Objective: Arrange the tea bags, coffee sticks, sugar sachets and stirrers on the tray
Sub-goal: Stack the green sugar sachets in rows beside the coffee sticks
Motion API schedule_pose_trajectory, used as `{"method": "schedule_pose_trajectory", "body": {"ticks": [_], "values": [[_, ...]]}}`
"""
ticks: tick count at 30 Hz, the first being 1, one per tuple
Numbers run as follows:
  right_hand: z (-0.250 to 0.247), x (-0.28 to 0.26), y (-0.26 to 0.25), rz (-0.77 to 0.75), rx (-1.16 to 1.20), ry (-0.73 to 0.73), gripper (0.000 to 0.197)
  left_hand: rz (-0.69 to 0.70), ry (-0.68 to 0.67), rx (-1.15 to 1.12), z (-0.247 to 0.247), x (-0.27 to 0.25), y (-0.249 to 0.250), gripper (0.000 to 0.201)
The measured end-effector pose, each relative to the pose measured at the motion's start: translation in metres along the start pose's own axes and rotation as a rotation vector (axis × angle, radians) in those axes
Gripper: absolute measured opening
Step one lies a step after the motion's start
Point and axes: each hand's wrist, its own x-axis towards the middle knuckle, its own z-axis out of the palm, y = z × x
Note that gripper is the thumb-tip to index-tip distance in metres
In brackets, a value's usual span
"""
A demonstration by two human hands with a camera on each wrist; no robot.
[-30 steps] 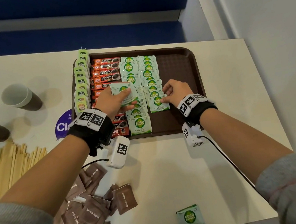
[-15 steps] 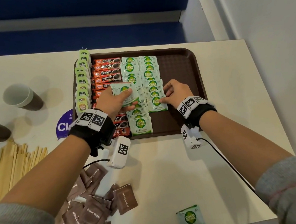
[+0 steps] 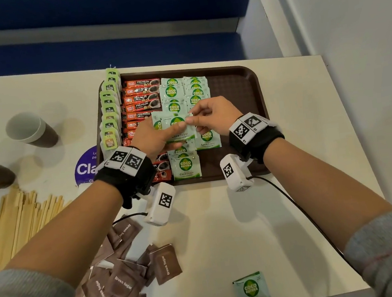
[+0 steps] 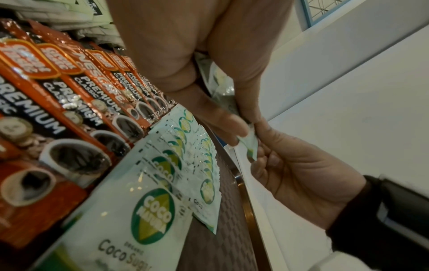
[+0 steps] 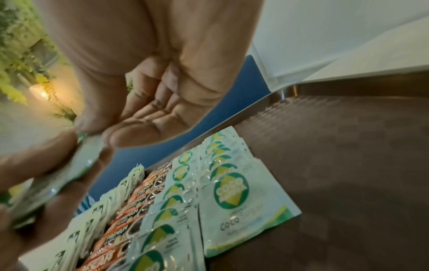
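Above the brown tray (image 3: 233,81), my left hand (image 3: 175,132) grips a small stack of green-and-white coco sugar sachets (image 3: 176,122). My right hand (image 3: 191,119) pinches the right edge of the top sachet between thumb and forefinger; the left wrist view shows that pinch on the sachet corner (image 4: 249,144). On the tray lie a column of tea bags (image 3: 110,109), a column of coffee sticks (image 3: 142,98) and two columns of coco sugar sachets (image 3: 196,91). The nearest sachet of the right column (image 5: 234,194) lies flat below my right hand.
Brown sugar sachets (image 3: 123,282) lie heaped on the table at the near left. Wooden stirrers (image 3: 18,226) lie at the left edge, and two paper cups (image 3: 30,130) stand behind them. One loose coco sachet (image 3: 252,289) lies near the front edge. The tray's right third is bare.
My right hand left the sachet it was laying at the near end of the right column. It moved up and left to the stack in my left hand and pinched the top sachet.
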Motion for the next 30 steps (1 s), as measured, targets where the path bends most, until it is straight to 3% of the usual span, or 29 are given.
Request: {"method": "schedule_pose_trajectory", "body": {"ticks": [5, 16, 30], "values": [[-0.014, -0.003, 0.011, 0.02, -0.023, 0.052, 0.013, -0.03, 0.047, -0.016, -0.002, 0.001, 0.001, 0.022], [-0.028, -0.014, 0.068, 0.252, -0.214, 0.117, 0.008, -0.012, 0.024, -0.016, -0.001, -0.002, 0.004, 0.015], [-0.012, -0.012, 0.073, 0.308, -0.125, 0.242, 0.015, -0.033, 0.029, -0.021, 0.0, -0.003, 0.004, 0.014]]}}
